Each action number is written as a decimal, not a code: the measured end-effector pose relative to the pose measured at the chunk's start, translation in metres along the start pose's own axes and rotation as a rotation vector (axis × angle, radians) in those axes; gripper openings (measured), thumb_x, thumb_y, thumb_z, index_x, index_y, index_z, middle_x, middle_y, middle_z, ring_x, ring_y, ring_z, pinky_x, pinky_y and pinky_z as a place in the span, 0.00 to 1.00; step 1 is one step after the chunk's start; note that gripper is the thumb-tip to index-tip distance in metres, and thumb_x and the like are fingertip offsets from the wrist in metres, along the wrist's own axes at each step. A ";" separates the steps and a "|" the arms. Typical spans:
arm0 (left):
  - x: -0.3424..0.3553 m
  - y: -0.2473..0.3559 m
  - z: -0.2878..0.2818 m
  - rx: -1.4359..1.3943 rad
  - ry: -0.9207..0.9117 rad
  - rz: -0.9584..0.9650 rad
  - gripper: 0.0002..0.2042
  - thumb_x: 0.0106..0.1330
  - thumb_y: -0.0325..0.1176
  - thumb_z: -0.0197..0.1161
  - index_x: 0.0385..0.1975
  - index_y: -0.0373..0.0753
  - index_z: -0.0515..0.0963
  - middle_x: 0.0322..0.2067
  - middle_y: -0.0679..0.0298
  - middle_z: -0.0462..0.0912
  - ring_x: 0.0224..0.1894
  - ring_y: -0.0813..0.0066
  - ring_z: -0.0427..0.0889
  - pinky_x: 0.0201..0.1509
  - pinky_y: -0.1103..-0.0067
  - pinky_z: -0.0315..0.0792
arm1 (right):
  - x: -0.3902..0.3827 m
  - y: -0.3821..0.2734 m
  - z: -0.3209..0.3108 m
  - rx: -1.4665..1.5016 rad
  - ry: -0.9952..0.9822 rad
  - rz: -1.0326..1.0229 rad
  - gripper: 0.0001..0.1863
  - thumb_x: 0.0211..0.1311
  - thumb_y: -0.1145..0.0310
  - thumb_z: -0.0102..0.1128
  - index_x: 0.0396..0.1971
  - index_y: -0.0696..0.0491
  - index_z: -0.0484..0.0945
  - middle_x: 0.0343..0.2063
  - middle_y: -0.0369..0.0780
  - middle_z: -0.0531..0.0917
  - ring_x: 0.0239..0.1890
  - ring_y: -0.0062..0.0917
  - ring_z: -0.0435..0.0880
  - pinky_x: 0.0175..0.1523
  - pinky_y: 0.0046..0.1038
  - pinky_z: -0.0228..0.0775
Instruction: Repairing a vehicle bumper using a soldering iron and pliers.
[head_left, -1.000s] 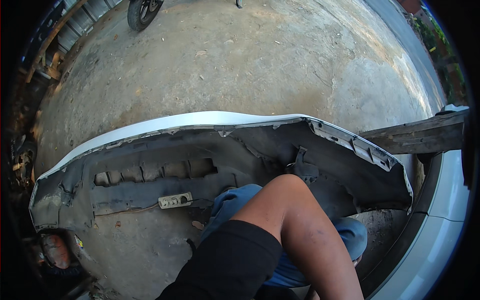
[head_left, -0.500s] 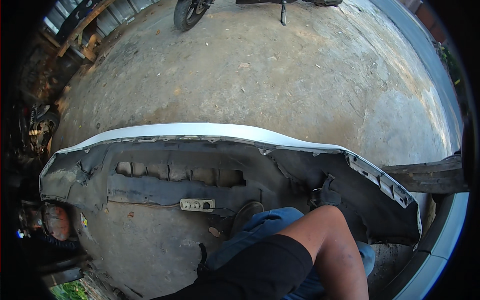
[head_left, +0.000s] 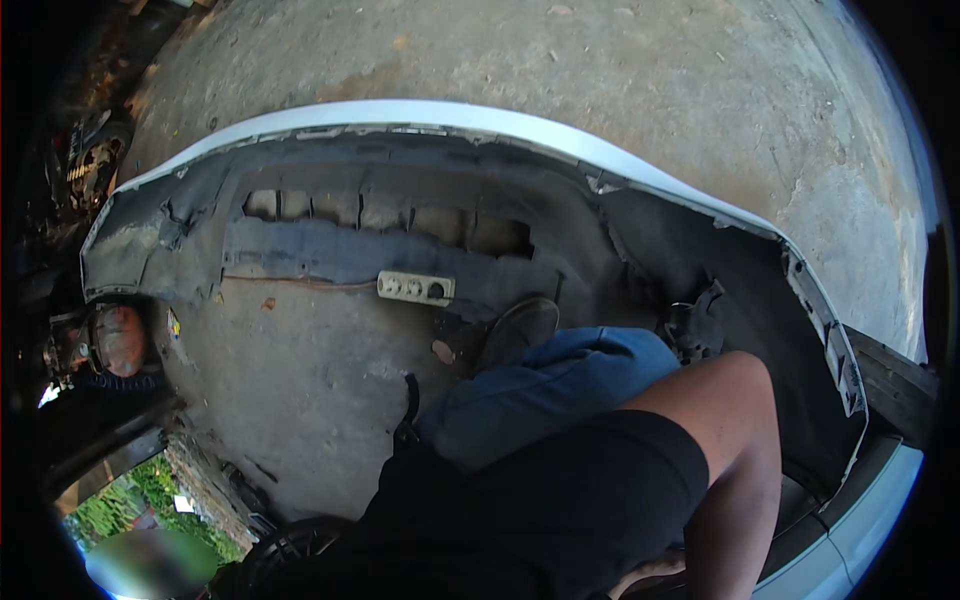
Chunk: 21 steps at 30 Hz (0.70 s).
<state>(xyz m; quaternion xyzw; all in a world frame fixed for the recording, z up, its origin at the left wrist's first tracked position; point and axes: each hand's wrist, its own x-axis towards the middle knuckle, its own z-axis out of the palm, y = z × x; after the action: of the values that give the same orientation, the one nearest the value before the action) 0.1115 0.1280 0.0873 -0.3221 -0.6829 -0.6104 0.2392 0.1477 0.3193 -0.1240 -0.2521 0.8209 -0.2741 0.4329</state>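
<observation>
Neither of my hands shows clearly. One bent arm [head_left: 735, 430] of mine, in a short black sleeve [head_left: 570, 490], has its elbow toward the front and its forearm running down out of view at the lower edge. A small skin-coloured patch [head_left: 652, 575] beside the forearm is too little to make out. Before me lies a car bumper [head_left: 400, 180], its dark hollow inside facing me and its white outer edge away. My blue trouser leg [head_left: 570, 370] and dark shoe [head_left: 525, 325] are inside its curve. A dark rounded part [head_left: 695, 325] sits by my leg.
A pale power strip [head_left: 415, 287] with a black plug and a brown cable lies beside the bumper's slotted opening. A reddish-orange rounded machine [head_left: 118, 340] stands at the left, with part of a motorcycle [head_left: 95, 165] beyond. Light-coloured car bodywork [head_left: 870, 525] is at the lower right.
The view has tipped down and turned: the bumper sits higher in it, and the motorcycle wheel at the top is gone. My elbow appears further right. Greenery shows more at the lower left.
</observation>
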 end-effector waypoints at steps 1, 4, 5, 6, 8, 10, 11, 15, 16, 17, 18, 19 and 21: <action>-0.004 -0.002 0.001 -0.006 0.038 -0.034 0.16 0.69 0.46 0.54 0.38 0.37 0.73 0.34 0.56 0.77 0.35 0.59 0.78 0.39 0.66 0.72 | -0.013 0.004 0.001 -0.016 -0.049 0.033 0.26 0.70 0.51 0.52 0.50 0.62 0.76 0.38 0.48 0.78 0.40 0.37 0.76 0.51 0.37 0.67; -0.021 -0.012 0.002 -0.022 0.106 -0.092 0.16 0.69 0.46 0.55 0.37 0.37 0.73 0.33 0.57 0.77 0.33 0.59 0.78 0.37 0.66 0.72 | -0.036 0.016 0.003 -0.055 -0.136 0.112 0.25 0.70 0.52 0.53 0.49 0.62 0.76 0.36 0.48 0.79 0.38 0.37 0.76 0.50 0.37 0.68; -0.025 -0.015 0.003 -0.031 0.116 -0.096 0.16 0.69 0.46 0.55 0.36 0.37 0.74 0.32 0.57 0.77 0.33 0.60 0.78 0.37 0.66 0.73 | -0.042 0.019 0.003 -0.066 -0.146 0.136 0.25 0.70 0.52 0.53 0.49 0.62 0.77 0.36 0.48 0.79 0.38 0.37 0.77 0.49 0.36 0.68; -0.028 -0.018 0.003 -0.041 0.122 -0.095 0.15 0.68 0.46 0.55 0.36 0.37 0.74 0.32 0.57 0.77 0.32 0.60 0.78 0.36 0.66 0.73 | -0.049 0.021 0.002 -0.077 -0.149 0.160 0.25 0.70 0.52 0.53 0.49 0.62 0.77 0.35 0.48 0.79 0.37 0.37 0.77 0.49 0.36 0.68; -0.031 -0.024 0.005 -0.065 0.125 -0.078 0.15 0.68 0.45 0.55 0.34 0.37 0.74 0.31 0.58 0.77 0.31 0.60 0.78 0.35 0.67 0.73 | -0.060 0.025 0.000 -0.098 -0.137 0.209 0.24 0.71 0.53 0.53 0.48 0.62 0.77 0.34 0.47 0.79 0.36 0.36 0.77 0.48 0.36 0.69; -0.032 -0.031 0.008 -0.095 0.119 -0.041 0.15 0.68 0.45 0.55 0.33 0.37 0.75 0.30 0.58 0.77 0.30 0.60 0.78 0.34 0.67 0.73 | -0.070 0.029 -0.002 -0.119 -0.103 0.260 0.24 0.71 0.53 0.53 0.47 0.62 0.78 0.33 0.47 0.79 0.35 0.36 0.77 0.47 0.36 0.69; -0.029 -0.034 0.011 -0.114 0.123 -0.029 0.15 0.68 0.45 0.55 0.33 0.37 0.75 0.29 0.58 0.77 0.29 0.60 0.78 0.34 0.67 0.73 | -0.081 0.030 -0.007 -0.131 -0.095 0.291 0.24 0.71 0.53 0.53 0.47 0.62 0.78 0.33 0.47 0.80 0.35 0.36 0.77 0.47 0.36 0.69; -0.015 -0.044 0.026 -0.201 0.115 0.038 0.15 0.67 0.45 0.56 0.31 0.38 0.76 0.28 0.59 0.78 0.27 0.61 0.79 0.32 0.68 0.74 | -0.121 0.028 -0.021 -0.160 -0.028 0.423 0.23 0.71 0.54 0.54 0.46 0.62 0.79 0.31 0.47 0.80 0.33 0.35 0.78 0.45 0.36 0.70; -0.011 -0.050 0.030 -0.217 0.098 0.060 0.15 0.67 0.45 0.56 0.30 0.38 0.76 0.27 0.60 0.78 0.27 0.61 0.79 0.31 0.68 0.74 | -0.125 0.030 -0.022 -0.157 -0.002 0.447 0.22 0.71 0.54 0.54 0.45 0.62 0.79 0.30 0.47 0.80 0.32 0.35 0.78 0.45 0.36 0.70; -0.008 -0.055 0.032 -0.233 0.072 0.086 0.15 0.67 0.45 0.56 0.30 0.38 0.76 0.27 0.60 0.78 0.26 0.61 0.79 0.31 0.68 0.74 | -0.127 0.030 -0.018 -0.149 0.033 0.467 0.22 0.71 0.55 0.54 0.45 0.62 0.79 0.30 0.47 0.80 0.32 0.35 0.78 0.45 0.35 0.71; -0.004 -0.059 0.035 -0.247 0.040 0.111 0.15 0.67 0.45 0.56 0.29 0.38 0.76 0.26 0.60 0.78 0.25 0.61 0.79 0.30 0.68 0.74 | -0.129 0.030 -0.013 -0.134 0.068 0.485 0.22 0.71 0.55 0.54 0.45 0.62 0.79 0.29 0.47 0.80 0.31 0.35 0.78 0.44 0.35 0.71; -0.002 -0.069 0.036 -0.255 -0.003 0.157 0.15 0.67 0.45 0.56 0.29 0.38 0.76 0.26 0.60 0.78 0.25 0.61 0.79 0.30 0.68 0.74 | -0.119 0.035 -0.007 -0.122 0.126 0.491 0.22 0.71 0.55 0.55 0.44 0.62 0.79 0.29 0.46 0.81 0.31 0.35 0.78 0.44 0.35 0.71; 0.008 -0.078 0.039 -0.273 -0.098 0.192 0.15 0.66 0.45 0.57 0.27 0.38 0.77 0.25 0.61 0.78 0.24 0.62 0.79 0.29 0.69 0.74 | -0.115 0.032 0.018 -0.056 0.196 0.508 0.21 0.71 0.55 0.55 0.44 0.62 0.80 0.28 0.46 0.81 0.30 0.35 0.79 0.43 0.35 0.71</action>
<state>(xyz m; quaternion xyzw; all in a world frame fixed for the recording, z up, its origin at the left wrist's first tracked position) 0.0519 0.1642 0.0344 -0.4448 -0.5707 -0.6553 0.2167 0.2146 0.4136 -0.0881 -0.0225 0.9030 -0.1570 0.3992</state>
